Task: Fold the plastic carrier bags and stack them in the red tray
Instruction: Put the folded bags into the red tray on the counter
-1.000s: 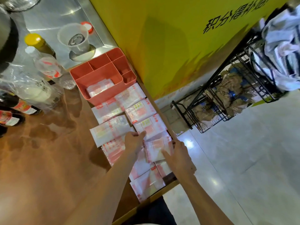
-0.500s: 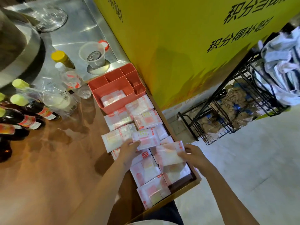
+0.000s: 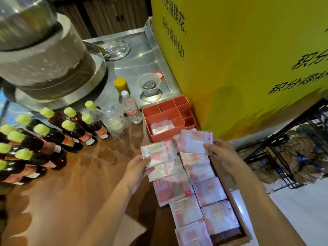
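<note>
Brown glossy counter (image 3: 71, 192) running alongside a yellow printed panel (image 3: 239, 59); steel surface at far end. Red tray (image 3: 166, 119) sitting near the counter's far right edge, already holding a few folded bags (image 3: 161, 127) in its large compartment. Rows of further folded bags (image 3: 198, 192) lying flat along the right edge, probably staged for transfer. Left hand (image 3: 137, 169) pinching one folded bag (image 3: 158, 153) by its near corner, lifting it clear of the rows. Right hand (image 3: 220, 153) pinching a second folded bag (image 3: 195, 142) by its edge, holding it just short of the tray. Both apparently being carried for stacking. Dark bottles with green caps (image 3: 53, 132) crowding the left side, well apart from the work.
</note>
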`<state>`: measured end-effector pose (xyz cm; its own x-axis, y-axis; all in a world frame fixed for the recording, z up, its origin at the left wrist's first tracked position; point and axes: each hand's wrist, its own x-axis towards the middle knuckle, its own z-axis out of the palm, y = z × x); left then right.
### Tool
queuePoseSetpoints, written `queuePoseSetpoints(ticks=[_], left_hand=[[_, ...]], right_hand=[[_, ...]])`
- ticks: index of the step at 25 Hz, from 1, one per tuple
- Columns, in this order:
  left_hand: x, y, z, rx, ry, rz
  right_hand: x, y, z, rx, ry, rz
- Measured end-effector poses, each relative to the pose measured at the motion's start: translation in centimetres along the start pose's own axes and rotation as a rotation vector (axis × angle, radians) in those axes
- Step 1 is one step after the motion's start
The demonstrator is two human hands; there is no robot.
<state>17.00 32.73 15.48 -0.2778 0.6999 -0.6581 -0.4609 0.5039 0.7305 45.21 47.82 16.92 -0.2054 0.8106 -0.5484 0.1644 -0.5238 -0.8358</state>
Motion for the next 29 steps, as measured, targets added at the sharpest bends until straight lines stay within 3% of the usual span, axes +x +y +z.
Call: queuePoseSetpoints(ticks=[8, 17, 22, 26, 29], left_hand=[[2.6, 4.7, -4.5, -0.084, 0.113, 0.045], [5.8, 4.8, -5.8, -0.174, 0.131, 0.011], [6.8, 5.3, -5.4, -0.184, 0.086, 0.023], [7.0, 5.8, -5.2, -0.183, 0.072, 0.019], [7.1, 5.9, -5.2, -0.191, 0.085, 0.013]], right_hand=[[9.6, -6.6, 9.6, -0.212, 0.047, -0.067], [17.3, -6.1, 15.9, -0.677, 0.040, -0.117], [19.3, -4.5, 17.1, -0.820, -0.052, 0.004], [19.9, -4.3, 16.9, -0.989, -0.014, -0.023], [19.5, -4.2, 16.6, -0.979, -0.014, -0.056]])
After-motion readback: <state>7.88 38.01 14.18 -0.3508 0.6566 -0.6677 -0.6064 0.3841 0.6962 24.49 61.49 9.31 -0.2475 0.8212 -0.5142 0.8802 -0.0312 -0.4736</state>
